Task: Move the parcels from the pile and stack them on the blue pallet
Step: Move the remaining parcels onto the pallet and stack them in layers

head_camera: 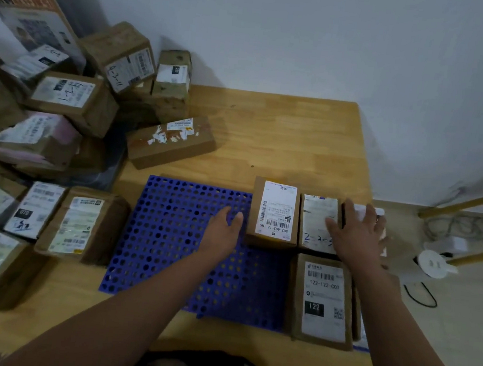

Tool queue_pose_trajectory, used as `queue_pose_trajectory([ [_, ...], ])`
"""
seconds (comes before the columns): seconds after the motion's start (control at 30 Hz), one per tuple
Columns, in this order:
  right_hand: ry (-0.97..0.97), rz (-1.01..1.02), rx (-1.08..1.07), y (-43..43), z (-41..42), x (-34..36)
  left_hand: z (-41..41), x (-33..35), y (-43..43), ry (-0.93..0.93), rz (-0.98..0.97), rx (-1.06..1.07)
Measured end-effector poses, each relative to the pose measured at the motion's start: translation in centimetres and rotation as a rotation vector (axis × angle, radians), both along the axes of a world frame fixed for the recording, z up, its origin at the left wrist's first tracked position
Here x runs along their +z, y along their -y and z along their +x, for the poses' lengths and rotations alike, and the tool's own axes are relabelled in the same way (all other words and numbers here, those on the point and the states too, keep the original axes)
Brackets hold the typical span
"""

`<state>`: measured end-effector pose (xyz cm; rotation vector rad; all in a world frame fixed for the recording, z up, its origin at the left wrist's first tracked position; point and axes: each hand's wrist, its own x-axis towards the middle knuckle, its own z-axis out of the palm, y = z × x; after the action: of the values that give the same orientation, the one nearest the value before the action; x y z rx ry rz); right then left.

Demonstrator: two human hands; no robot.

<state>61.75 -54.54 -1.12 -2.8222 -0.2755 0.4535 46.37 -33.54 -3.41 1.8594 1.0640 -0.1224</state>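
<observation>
- Blue pallet [174,235]: perforated, lying flat on the wooden table [285,133].
- Labelled parcel [274,213], middle parcel [319,218], end parcel [359,211]: a row at the pallet's far right.
- Near parcel [324,300]: marked 122, in front of the row.
- Left hand [224,232]: fingers relaxed, just beside the labelled parcel.
- Right hand [360,235]: spread flat over the middle and end parcels.
- Pile [62,108]: cardboard parcels heaped at left.

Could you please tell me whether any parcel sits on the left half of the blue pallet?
No, the left half of the blue pallet is bare; the parcels on it stand along its right side.
</observation>
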Motion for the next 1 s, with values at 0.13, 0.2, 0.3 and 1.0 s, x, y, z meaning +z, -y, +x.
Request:
queue_pose_trajectory([
  [0.13, 0.064, -0.049, 0.032, -2.6, -1.5, 0.5, -2.7, 1.4, -2.5, 0.056, 0.051, -0.005],
  [0.2, 0.055, -0.043, 0.052, -4.2, -2.3, 0.7, -4.1, 2.1, -3.9, 0.097, 0.093, -0.003],
  [0.3, 0.065, -0.028, 0.09, -6.8, -3.7, 1.2, -5.9, 2.7, -5.7, 0.145, 0.1, 0.008],
  [1.0, -0.043, 0.012, 0.304, -31.3, -23.4, 3.2, -25.7, 4.5, -23.6, 0.212, 0.181, -0.088],
])
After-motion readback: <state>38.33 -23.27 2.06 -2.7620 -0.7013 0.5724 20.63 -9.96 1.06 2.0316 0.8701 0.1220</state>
